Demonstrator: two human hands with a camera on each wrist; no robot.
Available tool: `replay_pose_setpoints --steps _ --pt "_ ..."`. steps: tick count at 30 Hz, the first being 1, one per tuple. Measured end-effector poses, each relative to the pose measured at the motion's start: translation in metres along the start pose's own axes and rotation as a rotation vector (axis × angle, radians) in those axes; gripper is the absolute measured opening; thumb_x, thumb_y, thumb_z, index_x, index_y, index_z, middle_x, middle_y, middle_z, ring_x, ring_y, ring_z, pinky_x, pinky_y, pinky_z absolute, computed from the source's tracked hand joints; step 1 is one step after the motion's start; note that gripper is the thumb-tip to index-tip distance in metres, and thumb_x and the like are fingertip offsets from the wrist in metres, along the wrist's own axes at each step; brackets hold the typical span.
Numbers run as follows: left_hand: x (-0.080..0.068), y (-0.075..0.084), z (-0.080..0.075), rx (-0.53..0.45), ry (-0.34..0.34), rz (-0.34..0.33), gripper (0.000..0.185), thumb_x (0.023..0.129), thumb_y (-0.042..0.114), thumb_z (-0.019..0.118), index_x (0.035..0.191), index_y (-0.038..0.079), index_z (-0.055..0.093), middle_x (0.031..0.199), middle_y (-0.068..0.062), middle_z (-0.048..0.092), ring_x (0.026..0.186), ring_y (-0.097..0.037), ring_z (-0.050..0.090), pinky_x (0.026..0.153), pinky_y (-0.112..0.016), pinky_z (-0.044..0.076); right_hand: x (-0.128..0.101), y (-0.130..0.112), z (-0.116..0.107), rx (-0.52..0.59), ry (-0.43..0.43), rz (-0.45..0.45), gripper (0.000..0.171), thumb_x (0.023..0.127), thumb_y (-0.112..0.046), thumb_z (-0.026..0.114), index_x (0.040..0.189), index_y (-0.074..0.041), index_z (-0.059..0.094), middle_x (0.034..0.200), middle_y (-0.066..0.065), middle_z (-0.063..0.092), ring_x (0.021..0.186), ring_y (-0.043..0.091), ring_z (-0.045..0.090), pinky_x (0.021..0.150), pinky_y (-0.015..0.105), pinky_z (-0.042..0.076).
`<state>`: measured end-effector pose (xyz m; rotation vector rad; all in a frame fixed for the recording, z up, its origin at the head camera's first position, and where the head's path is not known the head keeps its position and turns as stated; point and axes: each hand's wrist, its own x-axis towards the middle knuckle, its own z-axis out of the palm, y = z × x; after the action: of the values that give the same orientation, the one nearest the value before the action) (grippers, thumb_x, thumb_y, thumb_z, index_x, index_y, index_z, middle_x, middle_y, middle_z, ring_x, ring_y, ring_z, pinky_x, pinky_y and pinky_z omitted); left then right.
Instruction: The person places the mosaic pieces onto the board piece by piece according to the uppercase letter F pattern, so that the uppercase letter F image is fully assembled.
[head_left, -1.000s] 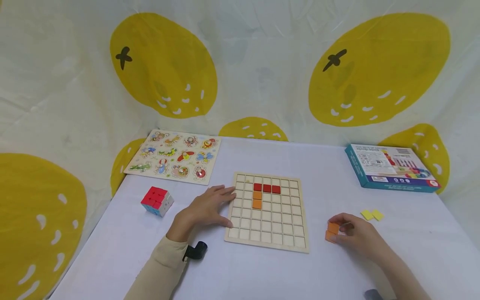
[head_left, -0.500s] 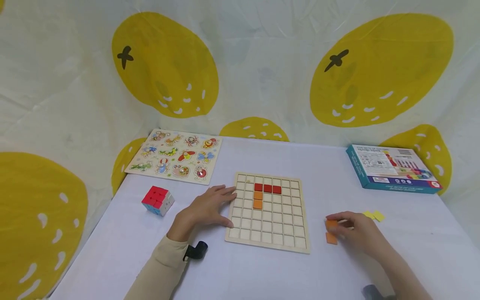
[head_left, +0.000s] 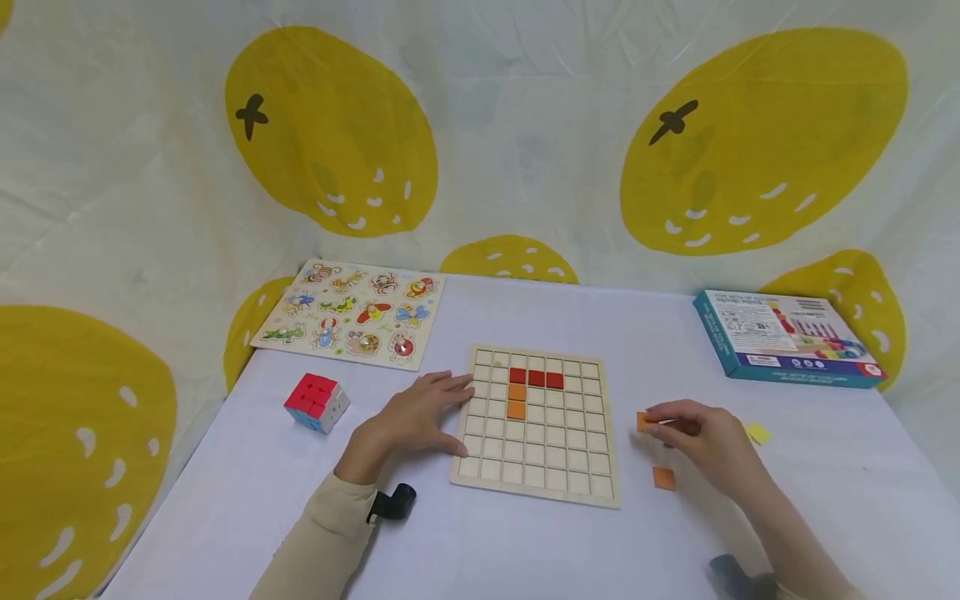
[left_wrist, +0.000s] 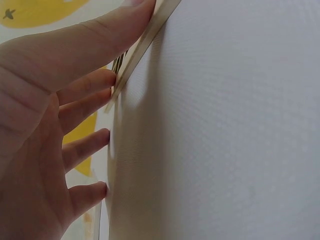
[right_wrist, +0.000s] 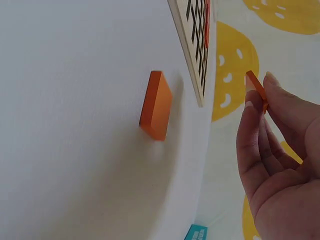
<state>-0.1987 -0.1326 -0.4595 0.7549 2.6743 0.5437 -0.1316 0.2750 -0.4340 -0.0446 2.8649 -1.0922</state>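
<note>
A wooden grid board (head_left: 570, 493) lies in the middle of the white table, with three red tiles (head_left: 536, 377) in a row and two orange tiles (head_left: 516, 401) below the leftmost one. My left hand (head_left: 420, 415) rests flat with straight fingers against the board's left edge (left_wrist: 142, 45). My right hand (head_left: 693, 429) is lifted just right of the board and pinches one orange tile (head_left: 642, 421) (right_wrist: 256, 87) between thumb and fingertips. Another orange tile (head_left: 663, 478) (right_wrist: 156, 105) lies on the table below that hand.
A colour cube (head_left: 316, 402) sits left of the board, and an insect peg puzzle (head_left: 351, 312) lies at the back left. A teal box (head_left: 783, 337) rests at the back right. A yellow tile (head_left: 758, 432) lies just right of my right hand. A lemon-print cloth hangs behind.
My right hand has picked up one orange tile from the pair and lifted it up and left toward the board. The other orange tile stayed on the table. The left hand has not moved.
</note>
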Motion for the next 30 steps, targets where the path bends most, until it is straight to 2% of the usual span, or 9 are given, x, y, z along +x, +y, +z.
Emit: replay_pose_setpoints --steps 3,8,11,15,20,23,30 --pt "0.0 0.0 0.0 -0.003 0.0 0.003 0.09 0.074 0.049 0.088 0.151 0.018 0.052 0.166 0.003 0.039 0.157 -0.032 0.028 0.12 -0.059 0.037 0.002 -0.005 0.002 -0.007 0.031 -0.043 0.028 0.09 -0.021 0.078 0.116 -0.013 0.077 0.119 0.011 0.076 0.095 0.006 0.071 0.075 0.007 0.054" --pt "-0.001 0.0 0.0 -0.004 0.0 -0.002 0.09 0.074 0.049 0.088 0.151 0.019 0.052 0.166 0.003 0.039 0.157 -0.033 0.028 0.12 -0.059 0.037 0.007 -0.016 0.009 0.009 0.006 -0.071 0.031 0.091 -0.016 0.077 0.121 -0.011 0.076 0.127 0.012 0.073 0.118 0.031 0.066 0.08 0.005 0.053" --pt "-0.002 0.001 0.0 -0.004 0.0 -0.005 0.091 0.074 0.049 0.088 0.151 0.019 0.051 0.166 0.003 0.038 0.157 -0.032 0.028 0.12 -0.059 0.037 0.01 -0.022 0.018 0.028 -0.019 -0.084 0.03 0.09 -0.013 0.077 0.12 -0.011 0.076 0.127 0.013 0.073 0.12 0.036 0.065 0.08 0.007 0.054" --pt "-0.002 0.001 0.0 0.0 -0.004 -0.007 0.091 0.074 0.05 0.088 0.152 0.02 0.051 0.167 0.004 0.038 0.158 -0.032 0.028 0.119 -0.06 0.038 0.016 -0.031 0.034 0.063 -0.041 -0.108 0.027 0.088 -0.009 0.078 0.116 -0.008 0.078 0.124 0.015 0.073 0.116 0.036 0.068 0.081 0.015 0.06" --pt "-0.002 0.002 -0.001 0.007 0.0 -0.007 0.091 0.075 0.049 0.087 0.152 0.019 0.05 0.167 0.004 0.037 0.157 -0.031 0.028 0.118 -0.061 0.039 0.024 -0.045 0.055 0.104 -0.085 -0.123 0.024 0.087 -0.011 0.08 0.111 -0.008 0.079 0.119 0.012 0.074 0.11 0.029 0.071 0.084 0.025 0.063" --pt "-0.001 0.002 -0.002 0.006 -0.001 -0.008 0.091 0.075 0.049 0.087 0.152 0.02 0.05 0.167 0.004 0.037 0.158 -0.031 0.027 0.117 -0.062 0.039 0.029 -0.054 0.067 0.112 -0.109 -0.145 0.023 0.086 -0.014 0.081 0.108 -0.01 0.08 0.115 0.01 0.075 0.106 0.026 0.072 0.082 0.025 0.063" --pt "0.0 0.0 -0.001 0.003 -0.004 -0.008 0.091 0.074 0.05 0.088 0.152 0.021 0.05 0.167 0.007 0.037 0.158 -0.03 0.027 0.118 -0.062 0.039 0.036 -0.071 0.091 0.119 -0.132 -0.211 0.019 0.083 -0.015 0.084 0.101 -0.012 0.083 0.11 0.005 0.078 0.106 0.025 0.072 0.079 0.015 0.059"
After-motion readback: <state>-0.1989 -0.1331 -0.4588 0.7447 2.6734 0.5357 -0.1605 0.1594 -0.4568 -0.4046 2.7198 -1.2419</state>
